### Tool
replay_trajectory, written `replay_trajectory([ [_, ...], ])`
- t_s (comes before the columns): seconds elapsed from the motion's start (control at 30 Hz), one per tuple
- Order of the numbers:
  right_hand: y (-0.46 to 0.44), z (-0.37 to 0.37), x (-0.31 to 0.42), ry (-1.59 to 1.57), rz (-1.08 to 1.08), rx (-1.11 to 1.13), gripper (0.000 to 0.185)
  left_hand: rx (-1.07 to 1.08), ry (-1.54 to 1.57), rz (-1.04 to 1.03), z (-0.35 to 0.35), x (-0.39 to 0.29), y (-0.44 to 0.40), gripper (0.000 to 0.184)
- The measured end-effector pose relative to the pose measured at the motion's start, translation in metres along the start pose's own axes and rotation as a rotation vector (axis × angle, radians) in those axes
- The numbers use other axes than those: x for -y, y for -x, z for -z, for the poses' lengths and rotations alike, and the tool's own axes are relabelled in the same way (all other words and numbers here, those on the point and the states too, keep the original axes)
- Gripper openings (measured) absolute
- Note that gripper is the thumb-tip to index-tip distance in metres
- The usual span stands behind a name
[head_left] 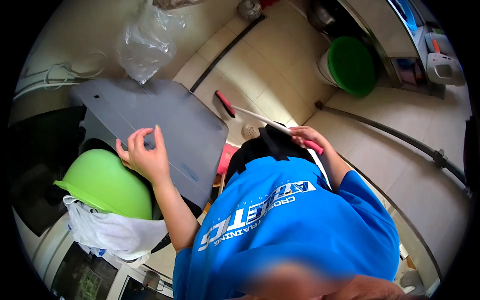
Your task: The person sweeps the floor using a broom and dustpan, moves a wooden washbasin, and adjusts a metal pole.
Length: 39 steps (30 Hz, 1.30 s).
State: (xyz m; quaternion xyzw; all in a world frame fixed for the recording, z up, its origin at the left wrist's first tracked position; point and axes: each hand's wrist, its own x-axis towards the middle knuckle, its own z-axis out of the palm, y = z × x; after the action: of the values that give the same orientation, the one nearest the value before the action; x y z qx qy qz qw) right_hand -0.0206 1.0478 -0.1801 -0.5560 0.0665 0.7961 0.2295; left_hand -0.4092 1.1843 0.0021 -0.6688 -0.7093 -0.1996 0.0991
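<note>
My right hand [306, 136] is wrapped around the pink grip end of a long-handled floor brush [260, 118]. Its white shaft runs away to a small pink head with a dark edge, at the tiled floor [260, 65]. A round drain cover [249, 131] lies close to that head. My left hand [143, 152] is raised with fingers bent and apart, holding nothing. Beneath it are a grey flat top [170, 120] and, nearest on the left, an upturned light green basin [107, 180].
A white cloth [115, 232] hangs below the basin. A clear plastic bag [150, 45] is beside the wall. A bucket with a green lid [352, 66] stands at the back right. One dark pipe [227, 52] crosses the floor; another pipe [390, 131] runs along the right.
</note>
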Motion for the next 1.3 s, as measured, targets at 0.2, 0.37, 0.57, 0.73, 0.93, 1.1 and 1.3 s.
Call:
replay_trajectory([
  [0.2, 0.027, 0.039, 0.038, -0.037, 0.138, -0.184, 0.023, 0.023, -0.030, 0.003, 0.000, -0.002, -0.003, 0.013],
  [0.37, 0.016, -0.006, 0.079, -0.284, 0.175, -0.088, 0.015, 0.037, -0.034, -0.035, -0.002, 0.003, -0.007, 0.014],
  [0.57, -0.064, 0.002, 0.162, -0.583, -0.159, 0.256, 0.023, 0.098, -0.048, -0.065, -0.004, 0.000, -0.013, 0.012],
  [0.73, -0.039, 0.068, 0.211, -0.497, -0.020, 0.116, 0.015, 0.178, -0.184, -0.057, -0.004, -0.016, -0.020, 0.012],
  [0.93, 0.010, 0.098, 0.255, -0.562, 0.107, -0.056, 0.016, 0.286, -0.221, -0.044, -0.006, -0.021, -0.027, 0.012],
  [1.1, 0.006, 0.077, 0.313, -0.746, 0.151, 0.009, 0.017, 0.277, -0.341, -0.132, -0.006, -0.056, -0.050, 0.012],
  [1.3, -0.056, 0.097, 0.347, -0.541, 0.196, -0.041, 0.020, 0.626, 0.454, -0.022, -0.079, -0.111, -0.090, 0.011],
])
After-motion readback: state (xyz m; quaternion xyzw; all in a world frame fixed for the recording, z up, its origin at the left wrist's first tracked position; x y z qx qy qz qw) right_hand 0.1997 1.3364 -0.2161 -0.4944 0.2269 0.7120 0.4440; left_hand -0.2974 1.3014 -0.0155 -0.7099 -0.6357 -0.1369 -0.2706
